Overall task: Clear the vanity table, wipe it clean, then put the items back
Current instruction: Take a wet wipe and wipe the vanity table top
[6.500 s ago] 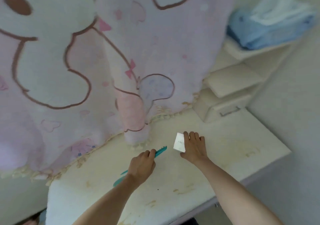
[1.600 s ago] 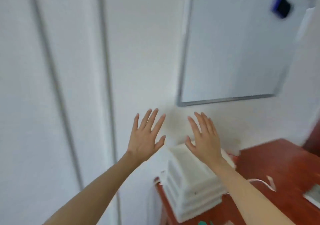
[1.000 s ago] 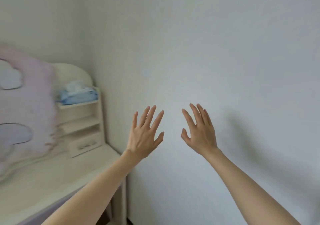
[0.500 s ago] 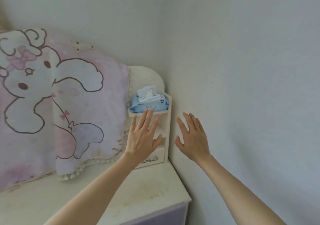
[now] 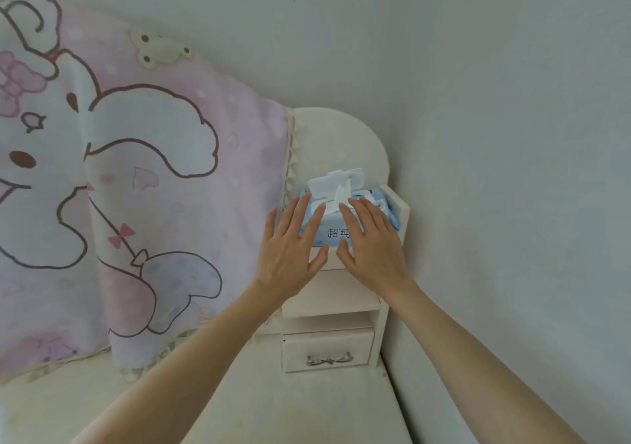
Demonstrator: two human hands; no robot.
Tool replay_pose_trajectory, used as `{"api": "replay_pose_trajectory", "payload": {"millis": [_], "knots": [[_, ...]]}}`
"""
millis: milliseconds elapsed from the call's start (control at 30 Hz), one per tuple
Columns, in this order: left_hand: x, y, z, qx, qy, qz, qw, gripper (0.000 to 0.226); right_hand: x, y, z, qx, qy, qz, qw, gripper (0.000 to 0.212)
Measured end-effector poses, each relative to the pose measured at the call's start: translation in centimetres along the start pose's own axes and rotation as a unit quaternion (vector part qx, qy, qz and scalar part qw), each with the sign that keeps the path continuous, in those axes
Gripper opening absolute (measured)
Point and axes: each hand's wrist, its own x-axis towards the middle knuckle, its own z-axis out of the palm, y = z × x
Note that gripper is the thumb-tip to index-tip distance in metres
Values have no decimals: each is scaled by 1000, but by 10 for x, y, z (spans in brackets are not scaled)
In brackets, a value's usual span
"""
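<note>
A blue pack of wet wipes (image 5: 333, 230) with its white lid flipped up and a wipe poking out sits on the top shelf of a small cream shelf unit (image 5: 333, 293) at the back right of the cream vanity table (image 5: 290, 406). My left hand (image 5: 290, 247) and my right hand (image 5: 372, 242) are both stretched out in front of the pack, fingers straight and spread, holding nothing. Whether the fingertips touch the pack cannot be told.
A pink cloth with a cartoon rabbit print (image 5: 119, 187) hangs over the back of the table to the left. The shelf unit has a small drawer (image 5: 327, 349) with a metal handle at its base. A grey wall (image 5: 512, 170) stands close on the right.
My view has turned back from another room to the vanity table. Both open hands have moved forward and up to the wipes pack on the shelf.
</note>
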Motion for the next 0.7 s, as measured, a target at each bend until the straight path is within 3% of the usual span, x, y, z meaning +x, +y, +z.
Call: {"api": "replay_pose_trajectory", "payload": {"millis": [167, 333, 533, 700], "knots": [[28, -31, 40, -44, 30, 22, 998, 53, 44, 10, 27, -19, 62, -68, 996, 41], [46, -45, 65, -167, 87, 69, 980, 33, 70, 29, 44, -36, 53, -102, 993, 34], [49, -44, 82, -205, 126, 106, 965, 34, 71, 43, 47, -24, -7, -29, 999, 53], [40, -47, 90, -187, 132, 115, 967, 37, 62, 35, 48, -51, 3, 11, 999, 28]]}}
